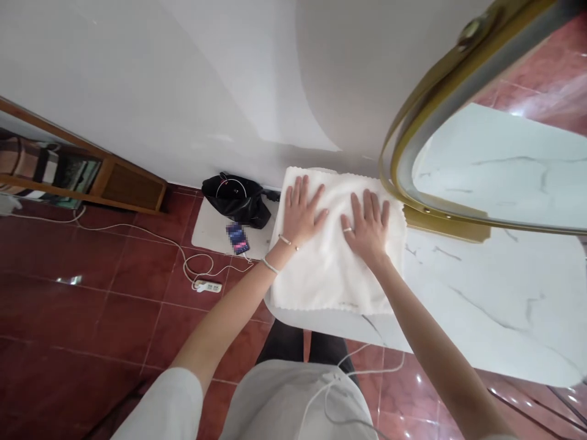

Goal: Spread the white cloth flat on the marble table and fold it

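A white cloth [330, 269] with scalloped edges lies spread over the left end of a white marble-patterned table [477, 293]. My left hand [301, 214] rests flat on its upper left part, fingers spread. On the upper right part of the cloth lies my right hand [368, 229], also flat with its fingers apart. Neither hand grips anything. Slight creases run through the fabric between and below the hands.
A gold-framed mirror [398, 159] stands on the table at the right, close to the cloth. Left of the table are a black bag [236, 198], a phone [237, 238] and a power strip [208, 286] with cables. A wooden shelf [131, 183] stands along the wall.
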Action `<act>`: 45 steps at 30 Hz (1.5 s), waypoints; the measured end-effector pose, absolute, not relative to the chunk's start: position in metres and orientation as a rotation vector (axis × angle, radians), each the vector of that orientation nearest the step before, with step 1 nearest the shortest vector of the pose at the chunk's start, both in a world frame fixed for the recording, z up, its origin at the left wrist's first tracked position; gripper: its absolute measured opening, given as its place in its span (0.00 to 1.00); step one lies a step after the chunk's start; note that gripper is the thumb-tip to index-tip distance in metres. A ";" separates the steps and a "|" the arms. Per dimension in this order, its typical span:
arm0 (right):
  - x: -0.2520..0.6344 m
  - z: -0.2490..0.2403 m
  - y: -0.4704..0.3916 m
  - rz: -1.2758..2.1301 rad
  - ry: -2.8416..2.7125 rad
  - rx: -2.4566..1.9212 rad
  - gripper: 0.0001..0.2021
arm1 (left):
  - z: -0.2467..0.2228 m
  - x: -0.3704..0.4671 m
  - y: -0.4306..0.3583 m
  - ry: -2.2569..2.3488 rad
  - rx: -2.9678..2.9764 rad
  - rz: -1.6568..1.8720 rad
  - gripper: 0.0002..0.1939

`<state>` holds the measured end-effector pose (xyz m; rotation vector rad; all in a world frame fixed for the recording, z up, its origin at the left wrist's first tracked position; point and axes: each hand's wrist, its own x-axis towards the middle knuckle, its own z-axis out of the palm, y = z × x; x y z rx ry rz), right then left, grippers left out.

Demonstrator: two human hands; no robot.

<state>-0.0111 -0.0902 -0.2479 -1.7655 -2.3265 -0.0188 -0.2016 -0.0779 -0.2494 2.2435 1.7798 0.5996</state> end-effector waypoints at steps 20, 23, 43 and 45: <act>-0.015 -0.237 -0.055 -0.262 -2.348 -1.860 0.29 | -0.243 -0.180 -0.031 1.862 2.176 0.670 0.29; -0.012 -0.239 -0.045 -0.279 -2.344 -1.835 0.30 | -0.241 -0.179 -0.024 1.861 2.139 0.689 0.28; 0.001 -0.236 -0.168 0.022 -2.424 -1.705 0.31 | -0.229 -0.192 -0.167 1.789 2.192 0.541 0.33; 0.002 -0.236 -0.152 0.058 -2.460 -1.653 0.30 | -0.231 -0.187 -0.155 1.785 2.205 0.554 0.32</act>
